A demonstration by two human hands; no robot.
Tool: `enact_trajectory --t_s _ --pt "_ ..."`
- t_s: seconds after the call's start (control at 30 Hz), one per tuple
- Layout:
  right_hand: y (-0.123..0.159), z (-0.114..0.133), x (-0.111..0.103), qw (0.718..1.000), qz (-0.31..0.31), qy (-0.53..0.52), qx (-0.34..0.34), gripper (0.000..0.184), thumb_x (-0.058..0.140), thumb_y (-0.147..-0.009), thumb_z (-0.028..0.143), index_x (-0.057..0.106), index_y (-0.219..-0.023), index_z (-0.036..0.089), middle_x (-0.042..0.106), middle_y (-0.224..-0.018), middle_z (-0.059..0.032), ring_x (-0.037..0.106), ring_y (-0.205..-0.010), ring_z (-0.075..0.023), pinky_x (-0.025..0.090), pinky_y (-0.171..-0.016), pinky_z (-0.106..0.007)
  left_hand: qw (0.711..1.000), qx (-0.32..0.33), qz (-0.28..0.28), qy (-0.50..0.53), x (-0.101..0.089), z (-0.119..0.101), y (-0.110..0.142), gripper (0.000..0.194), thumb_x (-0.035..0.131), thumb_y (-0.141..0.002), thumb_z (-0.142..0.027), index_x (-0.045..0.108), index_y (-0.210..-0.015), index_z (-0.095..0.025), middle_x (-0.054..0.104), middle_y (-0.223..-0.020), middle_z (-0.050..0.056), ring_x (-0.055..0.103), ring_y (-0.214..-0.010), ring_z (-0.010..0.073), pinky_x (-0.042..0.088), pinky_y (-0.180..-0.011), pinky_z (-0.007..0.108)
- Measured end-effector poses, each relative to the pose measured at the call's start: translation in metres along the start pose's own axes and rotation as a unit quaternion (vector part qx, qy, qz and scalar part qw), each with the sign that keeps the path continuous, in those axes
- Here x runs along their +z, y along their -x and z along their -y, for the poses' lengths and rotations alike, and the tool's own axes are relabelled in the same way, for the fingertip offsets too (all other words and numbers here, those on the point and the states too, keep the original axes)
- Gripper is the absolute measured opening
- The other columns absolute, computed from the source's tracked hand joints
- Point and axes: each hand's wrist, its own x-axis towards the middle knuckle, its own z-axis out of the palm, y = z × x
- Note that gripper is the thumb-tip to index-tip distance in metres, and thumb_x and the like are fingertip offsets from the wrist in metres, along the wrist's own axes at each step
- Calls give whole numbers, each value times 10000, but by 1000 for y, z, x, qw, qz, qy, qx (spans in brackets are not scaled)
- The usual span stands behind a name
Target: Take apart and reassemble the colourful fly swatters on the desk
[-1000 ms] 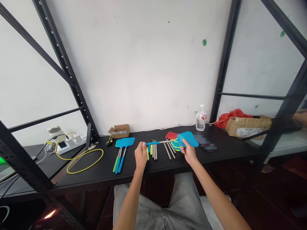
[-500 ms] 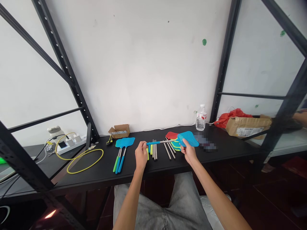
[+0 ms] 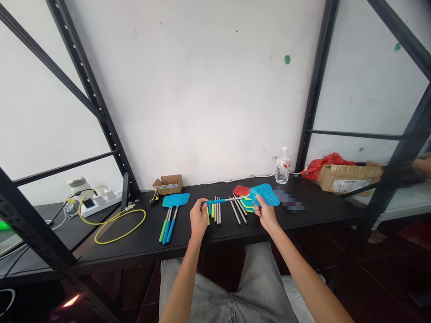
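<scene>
While both hands point(image 3: 199, 217) point(image 3: 267, 216) grasp the blue swatter point(image 3: 266, 194), its handle point(image 3: 217, 201) is partly hidden.

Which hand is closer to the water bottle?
Right. The right hand is in front of the water bottle, slightly to its left; the left hand is farther away to the left.

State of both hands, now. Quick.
Left hand: closed, holding the end of the blue fly swatter handle.
Right hand: closed, holding the same swatter's blue mesh head, thumb on top.
</scene>
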Motion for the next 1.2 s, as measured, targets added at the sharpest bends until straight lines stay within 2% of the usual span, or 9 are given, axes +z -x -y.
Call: enact_trajectory --t_s 0.3,0.43,0.87,1.07,1.2 --pt "-1 0 -1 1000 7 -2 -6 418 792 -688 483 487 -642 200 469 -504 51 360 -410 -56 210 -367 -210 1000 -7 -1 -8 0 2 -1 259 465 -912 -384 646 -987 -214 459 -600 -25 414 -506 128 293 -479 224" --pt "0 1 -1 1000 17 20 -8 399 784 -691 497 526 -657 195 524 -556 27 378 -424 -58 215 -366 -214 1000 -10 -8 8 -1 3 -1 282 471 -909 -409 657 -980 -209 461 -594 -22 400 -481 122 273 -462 225" --pt "5 6 1 998 49 44 -8 415 777 -690 536 539 -668 196 510 -528 29 380 -429 -71 213 -379 -227 999 -18 -18 21 -4 -2 0 323 465 -914 -443 664 -926 -189 586 -678 8 392 -469 109 268 -453 231" --pt "5 5 1 998 49 45 2 412 784 -678 528 549 -656 190 526 -539 27 390 -432 -66 226 -384 -224 1000 -15 -22 12 -4 -1 0 321 451 -918 -443 651 -889 -194 539 -617 -11 422 -477 118 285 -466 229" --pt "4 4 2 998 26 39 28 420 782 -673 536 567 -628 178 542 -531 8 398 -430 -66 227 -376 -221 1000 -17 -14 10 -3 -3 0 326 449 -926 -458 631 -852 -198 478 -578 -28 404 -487 116 290 -479 227"
